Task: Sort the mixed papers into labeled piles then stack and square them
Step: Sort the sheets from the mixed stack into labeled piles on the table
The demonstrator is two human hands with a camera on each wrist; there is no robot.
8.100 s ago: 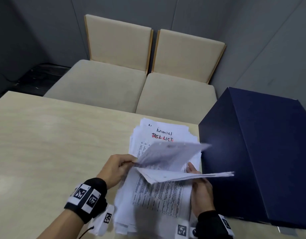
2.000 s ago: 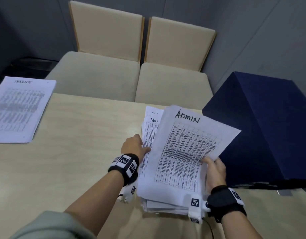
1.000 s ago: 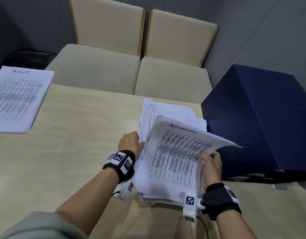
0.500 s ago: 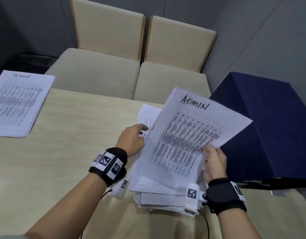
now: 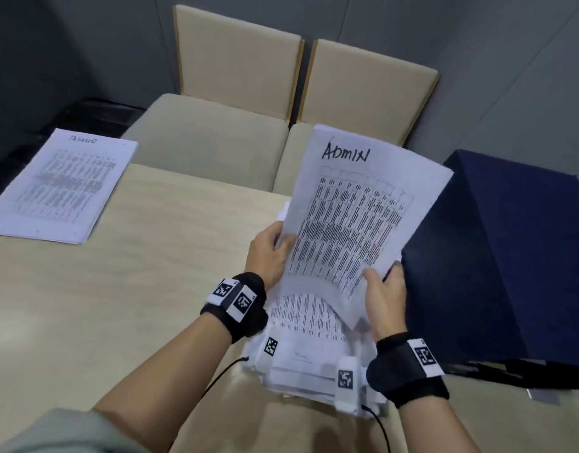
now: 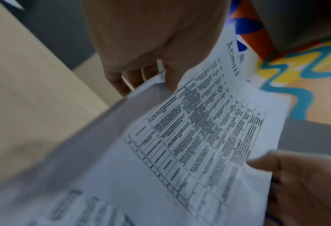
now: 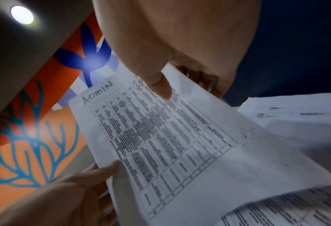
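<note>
A printed sheet headed "ADMIN" is lifted and tilted up above the mixed paper pile on the wooden table. My left hand pinches its left edge, thumb on the front. My right hand grips its lower right edge, thumb on the printed face and fingers behind. The same ADMIN sheet fills the left wrist view, and the right wrist view shows the ADMIN sheet under my thumb. A sorted pile headed "TASKLIST" lies at the table's far left.
A dark blue box stands right of the mixed pile, close to my right hand. Two beige chairs sit behind the table's far edge. Bare tabletop lies between the two paper piles.
The ADMIN sheet has risen higher and more upright off the mixed pile. My left hand moved from the pile to take hold of the sheet's left edge.
</note>
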